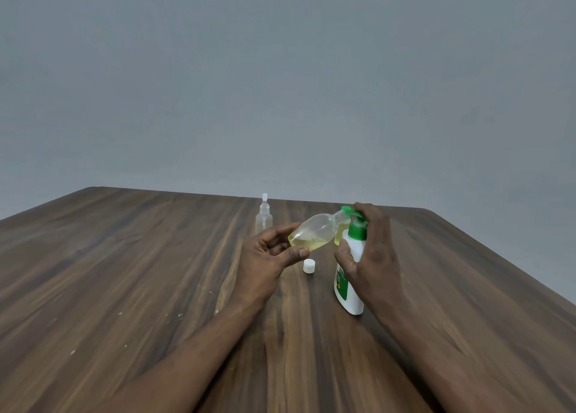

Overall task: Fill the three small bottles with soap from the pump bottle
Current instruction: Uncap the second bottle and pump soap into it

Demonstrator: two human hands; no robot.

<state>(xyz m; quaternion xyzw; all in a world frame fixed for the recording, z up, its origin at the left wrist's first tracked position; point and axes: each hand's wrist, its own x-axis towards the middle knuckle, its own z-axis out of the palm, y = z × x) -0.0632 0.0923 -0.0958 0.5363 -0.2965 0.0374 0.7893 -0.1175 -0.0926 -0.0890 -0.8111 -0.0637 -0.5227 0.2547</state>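
My left hand and right hand are bare. My left forearm and right forearm are bare as well, uncovered from the wrists to the bottom edge of view. My left thumbnail is cut short.

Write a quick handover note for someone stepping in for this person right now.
Left hand holds a small clear bottle tilted, neck at the pump spout, partly filled.
Right hand grips the pump bottle, fingers over its head.
White cap lies on the table.
Spray bottle stands behind, looks empty.
Left to do: finish this one, cap it, fill the spray bottle.
Third bottle not clearly visible.
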